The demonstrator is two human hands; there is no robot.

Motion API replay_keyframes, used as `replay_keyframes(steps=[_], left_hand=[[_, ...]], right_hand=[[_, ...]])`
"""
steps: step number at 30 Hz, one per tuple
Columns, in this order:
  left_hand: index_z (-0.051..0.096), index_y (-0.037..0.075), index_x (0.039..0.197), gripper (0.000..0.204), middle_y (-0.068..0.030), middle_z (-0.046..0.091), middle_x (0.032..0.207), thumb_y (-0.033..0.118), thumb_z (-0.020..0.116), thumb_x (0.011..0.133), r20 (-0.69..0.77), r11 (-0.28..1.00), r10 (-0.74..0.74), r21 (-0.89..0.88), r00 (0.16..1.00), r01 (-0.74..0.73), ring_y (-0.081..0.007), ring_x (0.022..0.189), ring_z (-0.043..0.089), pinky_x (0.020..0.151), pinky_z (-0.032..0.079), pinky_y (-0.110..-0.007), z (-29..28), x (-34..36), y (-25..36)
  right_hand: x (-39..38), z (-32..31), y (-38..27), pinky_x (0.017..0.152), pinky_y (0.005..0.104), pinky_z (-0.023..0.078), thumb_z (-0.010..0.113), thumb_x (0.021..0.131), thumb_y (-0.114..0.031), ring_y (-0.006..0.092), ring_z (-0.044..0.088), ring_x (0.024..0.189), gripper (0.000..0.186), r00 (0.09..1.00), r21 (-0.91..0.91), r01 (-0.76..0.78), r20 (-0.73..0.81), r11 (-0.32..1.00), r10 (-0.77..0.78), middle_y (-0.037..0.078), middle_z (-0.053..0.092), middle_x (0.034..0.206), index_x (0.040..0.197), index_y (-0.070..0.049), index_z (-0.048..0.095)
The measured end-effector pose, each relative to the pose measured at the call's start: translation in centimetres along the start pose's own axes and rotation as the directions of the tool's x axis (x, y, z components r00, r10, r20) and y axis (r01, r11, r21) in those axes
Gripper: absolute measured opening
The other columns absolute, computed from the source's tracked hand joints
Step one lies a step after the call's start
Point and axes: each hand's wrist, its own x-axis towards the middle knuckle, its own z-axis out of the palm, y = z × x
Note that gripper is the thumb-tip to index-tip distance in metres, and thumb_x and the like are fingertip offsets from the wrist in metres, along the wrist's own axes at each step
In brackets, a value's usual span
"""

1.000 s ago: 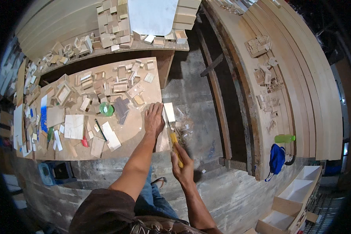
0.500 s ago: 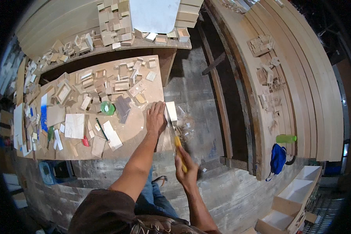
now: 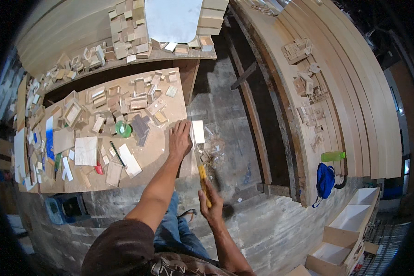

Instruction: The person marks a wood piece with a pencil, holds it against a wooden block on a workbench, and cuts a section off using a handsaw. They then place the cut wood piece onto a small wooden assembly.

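Note:
At the workbench's right edge, my left hand (image 3: 181, 139) presses a pale piece of wood (image 3: 198, 132) down, fingers close together; part of the piece sticks out past the edge, and the rest is hidden under the hand. My right hand (image 3: 211, 204) is closed around the yellow handle (image 3: 202, 175) of a handsaw. Its thin blade runs away from me, close beside my left hand, against the wood. A green round container (image 3: 123, 129) and a dark pencil-like stick (image 3: 117, 154) lie left of my left hand.
Small wooden boxes and blocks (image 3: 138, 101) crowd the workbench (image 3: 158, 158). A shelf (image 3: 165, 54) behind it carries more. At the right, a long wooden bench (image 3: 303, 152) holds wood pieces, a green bottle (image 3: 333, 156) and a blue cloth item (image 3: 325, 178). Offcuts lie on the floor (image 3: 234, 152).
The saw and my right hand have drawn back slightly toward me. My left hand stays on the wood at the bench edge. The whole view has shifted a little.

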Motion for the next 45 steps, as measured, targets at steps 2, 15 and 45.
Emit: replay_keyframes(steps=[2,15,45], left_hand=[[0.058,0.003,0.136,0.051,-0.0112,0.056,0.138,0.005,0.056,0.085,-0.055,0.998,-0.017,-0.061,0.998,0.013,-0.0305,0.134,0.047,0.102,0.039,-0.049,-1.5,-1.9,1.1],[0.060,0.000,0.134,0.046,-0.0116,0.056,0.137,0.008,0.055,0.089,0.013,0.997,-0.040,0.061,0.999,0.039,-0.0302,0.131,0.048,0.104,0.039,-0.047,-6.3,-8.3,-1.7],[0.057,0.010,0.139,0.042,-0.0059,0.055,0.142,0.016,0.054,0.098,0.023,0.970,0.074,0.231,0.997,-0.077,-0.0275,0.133,0.047,0.102,0.038,-0.052,-6.9,-7.8,-3.9]], right_hand=[[-3.4,-0.4,0.3,0.077,0.0332,0.059,0.070,0.094,-0.009,0.0321,0.076,0.096,0.051,1.000,-0.036,0.010,0.012,0.999,-0.009,0.024,0.071,0.119,0.142,-0.002,0.055],[-11.6,3.4,3.0,0.077,0.0329,0.058,0.062,0.094,-0.002,0.0319,0.076,0.097,0.053,0.996,0.089,-0.007,0.091,0.996,-0.001,0.025,0.068,0.127,0.146,0.002,0.051],[-27.5,-8.0,-3.5,0.095,0.0389,0.055,0.065,0.091,-0.005,0.0347,0.073,0.109,0.040,0.993,0.119,-0.065,-0.091,0.991,0.077,0.027,0.070,0.120,0.129,0.008,0.063]])
